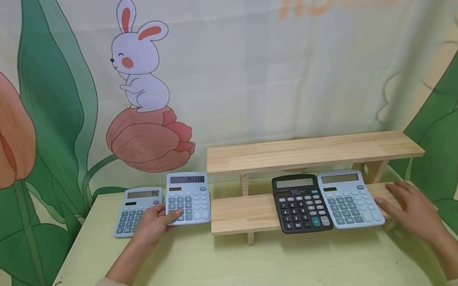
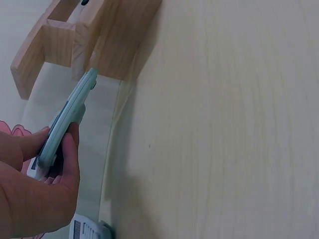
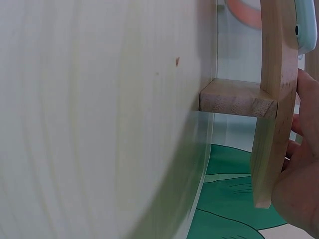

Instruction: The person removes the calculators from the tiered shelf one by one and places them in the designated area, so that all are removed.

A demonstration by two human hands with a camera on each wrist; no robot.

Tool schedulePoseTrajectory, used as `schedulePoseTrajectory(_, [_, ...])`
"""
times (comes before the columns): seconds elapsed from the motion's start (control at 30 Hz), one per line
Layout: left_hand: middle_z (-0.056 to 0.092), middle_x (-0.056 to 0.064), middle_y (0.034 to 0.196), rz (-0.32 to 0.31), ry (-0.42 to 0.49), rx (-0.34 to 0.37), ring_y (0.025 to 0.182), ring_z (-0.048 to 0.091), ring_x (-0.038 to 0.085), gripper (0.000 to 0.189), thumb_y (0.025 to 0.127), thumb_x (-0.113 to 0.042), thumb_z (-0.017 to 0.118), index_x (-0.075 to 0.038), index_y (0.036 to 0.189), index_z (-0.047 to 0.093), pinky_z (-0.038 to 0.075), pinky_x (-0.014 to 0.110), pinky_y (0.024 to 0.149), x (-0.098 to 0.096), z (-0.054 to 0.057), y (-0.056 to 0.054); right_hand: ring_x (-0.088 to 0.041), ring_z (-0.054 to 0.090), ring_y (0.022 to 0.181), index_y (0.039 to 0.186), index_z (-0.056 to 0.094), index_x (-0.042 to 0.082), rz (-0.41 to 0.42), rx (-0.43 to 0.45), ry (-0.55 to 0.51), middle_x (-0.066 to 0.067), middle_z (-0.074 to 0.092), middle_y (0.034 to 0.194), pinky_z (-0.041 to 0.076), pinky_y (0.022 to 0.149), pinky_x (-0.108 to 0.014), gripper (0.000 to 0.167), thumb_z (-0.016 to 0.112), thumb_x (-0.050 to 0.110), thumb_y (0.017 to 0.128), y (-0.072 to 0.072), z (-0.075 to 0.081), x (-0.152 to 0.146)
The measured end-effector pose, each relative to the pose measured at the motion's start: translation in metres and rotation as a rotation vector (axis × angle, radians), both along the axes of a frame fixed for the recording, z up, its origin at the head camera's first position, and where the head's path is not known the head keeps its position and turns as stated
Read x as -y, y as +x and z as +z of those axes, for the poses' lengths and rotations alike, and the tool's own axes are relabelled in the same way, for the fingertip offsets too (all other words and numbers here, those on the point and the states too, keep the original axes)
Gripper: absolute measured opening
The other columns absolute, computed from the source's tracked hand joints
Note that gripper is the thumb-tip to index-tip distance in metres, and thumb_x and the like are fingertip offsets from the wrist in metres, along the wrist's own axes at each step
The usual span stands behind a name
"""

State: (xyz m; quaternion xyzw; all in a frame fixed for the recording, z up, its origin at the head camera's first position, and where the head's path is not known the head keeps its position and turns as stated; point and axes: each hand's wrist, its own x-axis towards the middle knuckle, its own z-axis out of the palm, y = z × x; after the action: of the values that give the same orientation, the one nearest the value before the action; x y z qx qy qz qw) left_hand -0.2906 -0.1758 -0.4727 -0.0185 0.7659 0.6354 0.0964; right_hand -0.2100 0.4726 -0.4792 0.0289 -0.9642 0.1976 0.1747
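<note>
Thumb and fingers of the left hand (image 1: 154, 224) pinch a held calculator (image 1: 193, 198) just left of the wooden shelf (image 1: 312, 150); the right hand (image 1: 413, 211), fingers loosely extended, gripping nothing, rests at its right end. On its lower board lie a black calculator (image 1: 302, 203) and a blue calculator (image 1: 349, 199).

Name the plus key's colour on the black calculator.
Plus key: teal, clearest in the head view.

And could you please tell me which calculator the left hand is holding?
The pale blue calculator between the far-left one and the wooden shelf; the left hand pinches only this one.
</note>
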Motion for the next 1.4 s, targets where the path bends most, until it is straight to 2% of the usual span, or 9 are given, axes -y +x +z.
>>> schedulePoseTrajectory(0.2, [0.07, 0.021, 0.134, 0.016, -0.012, 0.011, 0.106, 0.074, 0.018, 0.053, 0.106, -0.017, 0.068, 0.01, 0.148, 0.05, 0.059, 0.039, 0.1, -0.004, -0.01, -0.006, -0.067, 0.031, 0.141, 0.144, 0.052, -0.014, 0.002, 0.003, -0.001, -0.044, 0.038, 0.152, 0.03, 0.104, -0.084, 0.069, 0.064, 0.042, 0.105, 0.0, 0.0, 0.002])
schedulePoseTrajectory(0.47, [0.072, 0.02, 0.13, 0.037, -0.047, 0.032, 0.102, 0.073, 0.015, 0.055, 0.106, -0.018, 0.067, 0.011, 0.149, 0.049, 0.057, 0.043, 0.102, -0.003, -0.019, -0.017, -0.067, 0.033, 0.14, 0.142, 0.053, -0.015, 0.006, -0.017, 0.006, -0.045, 0.04, 0.151, 0.031, 0.103, -0.083, 0.068, 0.064, 0.041, 0.105, 0.0, 0.0, 0.003])
schedulePoseTrajectory(0.93, [0.074, 0.016, 0.126, 0.049, -0.115, 0.045, 0.106, 0.069, 0.019, 0.058, 0.106, -0.024, 0.068, 0.009, 0.151, 0.049, 0.052, 0.042, 0.104, -0.006, -0.023, -0.029, -0.065, 0.033, 0.141, 0.143, 0.053, -0.013, -0.002, -0.01, 0.009, -0.043, 0.04, 0.152, 0.032, 0.102, -0.083, 0.068, 0.065, 0.042, 0.105, 0.001, -0.002, -0.001])
schedulePoseTrajectory(1.2, [0.073, 0.019, 0.127, 0.036, -0.125, 0.053, 0.109, 0.068, 0.023, 0.059, 0.107, -0.024, 0.067, 0.012, 0.149, 0.049, 0.051, 0.045, 0.106, -0.005, -0.028, -0.028, -0.064, 0.032, 0.143, 0.144, 0.053, -0.012, -0.006, -0.006, 0.007, -0.043, 0.04, 0.153, 0.031, 0.103, -0.083, 0.068, 0.064, 0.042, 0.105, 0.001, -0.001, -0.001])
schedulePoseTrajectory(1.3, [0.069, 0.021, 0.132, 0.024, -0.2, 0.034, 0.113, 0.064, 0.028, 0.061, 0.106, -0.027, 0.068, 0.012, 0.149, 0.049, 0.049, 0.048, 0.109, -0.003, -0.028, -0.025, -0.064, 0.032, 0.143, 0.144, 0.053, -0.013, -0.006, -0.006, 0.008, -0.043, 0.04, 0.153, 0.031, 0.103, -0.083, 0.068, 0.064, 0.042, 0.105, 0.001, -0.001, 0.0])
schedulePoseTrajectory(1.4, [0.064, 0.025, 0.136, 0.016, -0.29, -0.019, 0.116, 0.061, 0.032, 0.063, 0.106, -0.03, 0.068, 0.013, 0.148, 0.049, 0.049, 0.051, 0.11, -0.002, -0.027, -0.023, -0.065, 0.032, 0.143, 0.143, 0.053, -0.013, -0.003, -0.008, 0.006, -0.044, 0.039, 0.152, 0.031, 0.103, -0.083, 0.067, 0.064, 0.042, 0.105, 0.001, 0.0, 0.0])
